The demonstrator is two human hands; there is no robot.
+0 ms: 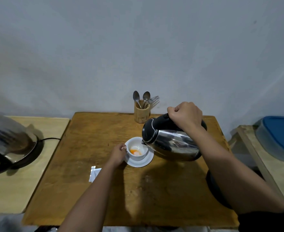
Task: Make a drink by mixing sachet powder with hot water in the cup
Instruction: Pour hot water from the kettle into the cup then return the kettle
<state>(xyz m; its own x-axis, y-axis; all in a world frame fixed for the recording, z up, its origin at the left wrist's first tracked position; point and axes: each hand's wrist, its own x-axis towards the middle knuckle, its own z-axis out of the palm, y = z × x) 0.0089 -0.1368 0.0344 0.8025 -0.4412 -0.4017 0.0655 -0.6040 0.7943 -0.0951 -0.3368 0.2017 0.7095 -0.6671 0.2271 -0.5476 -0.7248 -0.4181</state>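
A white cup [143, 155] stands on a white saucer [146, 162] in the middle of the brown wooden table [91, 131]. Orange and white powder lies wet in the cup's bottom. My left hand [118, 154] pinches the cup's handle. My right hand [185, 115] grips the black handle of a steel kettle [171, 141], tilted left with its spout over the cup's rim. A white sachet [94, 173] lies flat on the table, left of my left forearm.
A wooden holder [141, 113] with two spoons and a fork stands at the table's back edge. A second steel kettle [7, 138] sits on a pale side table at the left. The black kettle base [213, 186] lies under my right arm. A blue-lidded container [278, 136] rests at the right.
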